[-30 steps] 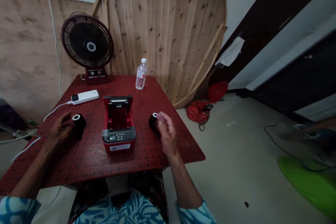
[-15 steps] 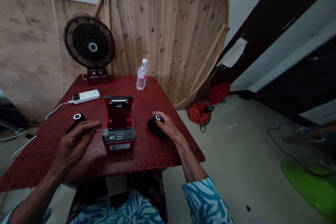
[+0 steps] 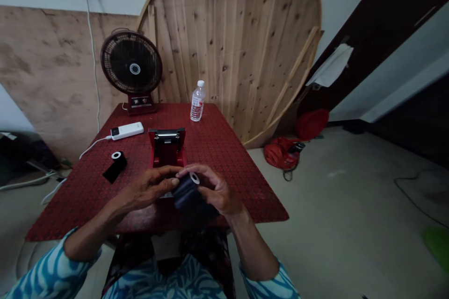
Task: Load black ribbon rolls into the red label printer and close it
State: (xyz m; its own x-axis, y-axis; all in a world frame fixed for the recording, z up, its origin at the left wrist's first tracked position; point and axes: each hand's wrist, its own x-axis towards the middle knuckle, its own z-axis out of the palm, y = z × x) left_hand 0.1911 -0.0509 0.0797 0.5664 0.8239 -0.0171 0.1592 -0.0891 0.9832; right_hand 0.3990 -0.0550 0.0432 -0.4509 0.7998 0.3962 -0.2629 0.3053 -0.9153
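In front of my body, both hands hold a black roll (image 3: pixel 187 189) with a white core, a loose length of it hanging down. My right hand (image 3: pixel 219 191) curls round the core end. My left hand (image 3: pixel 150 189) pinches the roll's left edge between thumb and fingers. Just behind my hands stands a small red and black label printer (image 3: pixel 167 142), its lid raised. The hands and the roll hide most of its front. A second black roll (image 3: pixel 119 161) with a white core rests on the table to the left, its loose end spread out.
A white power bank (image 3: pixel 126 131) with a cable lies at the left of the red-patterned table (image 3: pixel 224 149). At the back are a fan (image 3: pixel 132 67) and a water bottle (image 3: pixel 197 103). A round wooden board (image 3: pixel 228 46) leans behind; a red bag (image 3: pixel 280 153) is on the floor.
My right hand has lifted the black roll from the table's right side and brought it in front of the printer. My left hand has moved right and taken hold of its edge.
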